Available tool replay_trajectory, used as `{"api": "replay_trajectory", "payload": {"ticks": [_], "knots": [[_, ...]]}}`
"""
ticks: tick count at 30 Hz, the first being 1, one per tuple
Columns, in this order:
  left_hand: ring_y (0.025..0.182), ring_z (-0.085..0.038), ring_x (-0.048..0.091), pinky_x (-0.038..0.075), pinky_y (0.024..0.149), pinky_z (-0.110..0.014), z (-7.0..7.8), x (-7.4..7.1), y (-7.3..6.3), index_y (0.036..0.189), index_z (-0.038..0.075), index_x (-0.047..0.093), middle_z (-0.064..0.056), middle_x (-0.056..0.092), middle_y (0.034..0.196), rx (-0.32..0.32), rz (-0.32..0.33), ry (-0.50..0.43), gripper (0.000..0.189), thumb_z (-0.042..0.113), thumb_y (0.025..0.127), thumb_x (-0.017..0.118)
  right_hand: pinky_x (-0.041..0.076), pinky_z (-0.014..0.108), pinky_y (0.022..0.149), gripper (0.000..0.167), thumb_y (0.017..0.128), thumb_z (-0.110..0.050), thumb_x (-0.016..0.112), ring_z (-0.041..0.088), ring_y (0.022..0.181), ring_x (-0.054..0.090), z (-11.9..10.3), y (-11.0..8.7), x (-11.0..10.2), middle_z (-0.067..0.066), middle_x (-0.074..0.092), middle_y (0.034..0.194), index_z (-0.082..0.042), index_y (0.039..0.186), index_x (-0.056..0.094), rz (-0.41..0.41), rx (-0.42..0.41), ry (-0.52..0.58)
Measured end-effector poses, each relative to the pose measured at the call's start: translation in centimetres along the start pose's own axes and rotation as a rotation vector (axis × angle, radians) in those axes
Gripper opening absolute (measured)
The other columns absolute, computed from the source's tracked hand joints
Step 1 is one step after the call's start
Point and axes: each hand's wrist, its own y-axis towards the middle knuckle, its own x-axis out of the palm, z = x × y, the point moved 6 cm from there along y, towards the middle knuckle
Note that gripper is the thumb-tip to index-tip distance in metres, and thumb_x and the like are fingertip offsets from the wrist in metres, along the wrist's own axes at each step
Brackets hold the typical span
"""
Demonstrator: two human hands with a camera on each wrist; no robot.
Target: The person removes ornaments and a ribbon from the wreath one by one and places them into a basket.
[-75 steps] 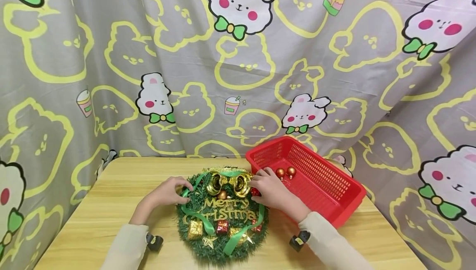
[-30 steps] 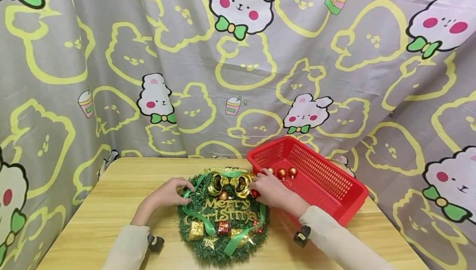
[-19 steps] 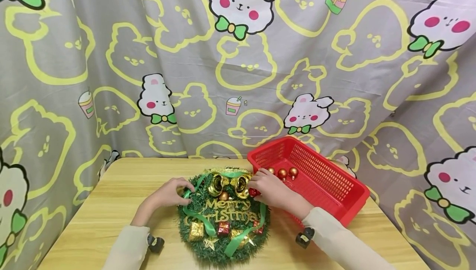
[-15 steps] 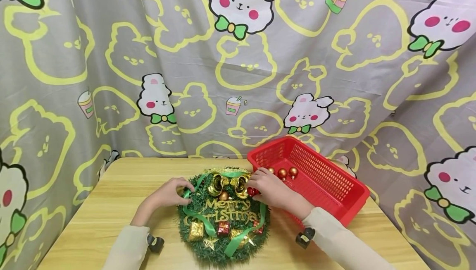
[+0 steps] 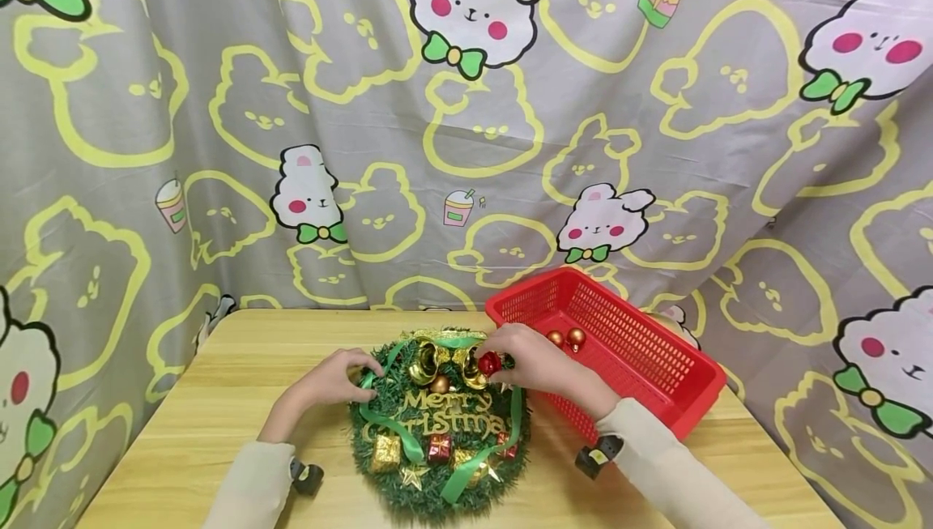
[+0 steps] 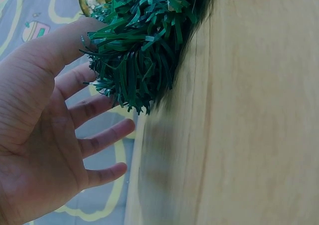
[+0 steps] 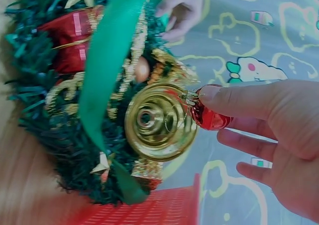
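Note:
A round green tinsel wreath [image 5: 430, 505] lies on the table, bearing gold "Merry Christmas" lettering [image 5: 440, 424], two gold bells [image 5: 423, 363], small gift boxes [image 5: 440, 448] and green ribbon [image 5: 466, 472]. My right hand [image 5: 543, 363] pinches a red Christmas ball [image 7: 212, 116] between thumb and fingers, beside the right-hand bell. The ball's gold cap and thin thread loop point toward the bell in the right wrist view. At the wreath's left edge, my left hand [image 5: 335, 379] touches the tinsel [image 6: 139, 60] with loosely spread fingers; its thumb and index tips are partly hidden there.
A red perforated basket [image 5: 619, 334] stands to the right of the wreath, close against it. Gold balls [image 5: 576, 338] lie inside. Behind the wooden table [image 5: 211, 399] hangs a grey patterned curtain [image 5: 379, 124].
My right hand has lifted the red ball up and slightly left, off the wreath's right side toward the bell. It now covers one gold ball in the basket. The left hand stays put.

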Motion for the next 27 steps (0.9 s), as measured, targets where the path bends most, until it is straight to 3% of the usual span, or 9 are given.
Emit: {"api": "replay_trajectory", "payload": {"ticks": [4,12,16,19,23,27], "knots": [[0.113,-0.035,0.06,0.052,0.097,-0.059,0.1,0.0,0.0,0.112,0.015,0.073,-0.011,0.066,0.123,0.005,0.001,0.002,0.028,0.02,0.085,0.08,0.059,0.036,0.092,0.035,0.08,-0.013,0.087,0.019,0.102,0.069,0.3,0.2,-1.2,0.002,0.076,0.109,-0.009,0.113,0.075,0.004,0.019,0.05],[0.108,-0.027,0.059,0.052,0.093,-0.053,0.0,0.0,0.2,0.112,0.015,0.073,-0.011,0.067,0.123,0.005,-0.005,0.009,0.028,0.021,0.085,0.081,0.057,0.042,0.097,0.038,0.082,-0.015,0.086,0.022,0.114,0.065,2.1,-0.1,-3.9,0.001,0.072,0.121,-0.018,0.118,0.073,-0.006,0.183,0.164],[0.109,-0.027,0.059,0.052,0.094,-0.053,0.1,0.0,0.3,0.111,0.016,0.073,-0.011,0.067,0.122,0.014,-0.004,0.004,0.028,0.021,0.085,0.081,0.058,0.034,0.089,0.038,0.082,-0.016,0.085,0.016,0.106,0.064,3.2,-0.3,-5.1,-0.001,0.071,0.123,-0.02,0.118,0.073,-0.013,0.226,0.201],[0.111,-0.03,0.06,0.052,0.095,-0.056,0.1,0.0,0.2,0.111,0.015,0.073,-0.01,0.067,0.122,0.019,-0.002,0.002,0.028,0.02,0.084,0.081,0.058,0.031,0.079,0.037,0.083,-0.018,0.085,0.012,0.089,0.065,4.1,-0.5,-5.9,-0.001,0.073,0.116,-0.018,0.119,0.073,-0.019,0.25,0.231],[0.114,-0.036,0.06,0.051,0.098,-0.061,0.0,0.0,0.1,0.111,0.016,0.073,-0.011,0.067,0.122,0.018,-0.002,0.002,0.028,0.02,0.085,0.081,0.059,0.035,0.082,0.037,0.083,-0.017,0.085,0.011,0.089,0.066,5.1,-0.9,-6.7,-0.002,0.073,0.112,-0.015,0.118,0.074,-0.013,0.277,0.237],[0.117,-0.04,0.059,0.05,0.1,-0.063,-0.1,0.0,0.0,0.111,0.015,0.073,-0.011,0.067,0.122,0.015,-0.002,-0.001,0.027,0.02,0.086,0.08,0.058,0.039,0.089,0.039,0.082,-0.017,0.086,0.014,0.102,0.066,5.9,-1.0,-7.6,-0.004,0.074,0.113,-0.014,0.118,0.074,0.01,0.265,0.187]]}}
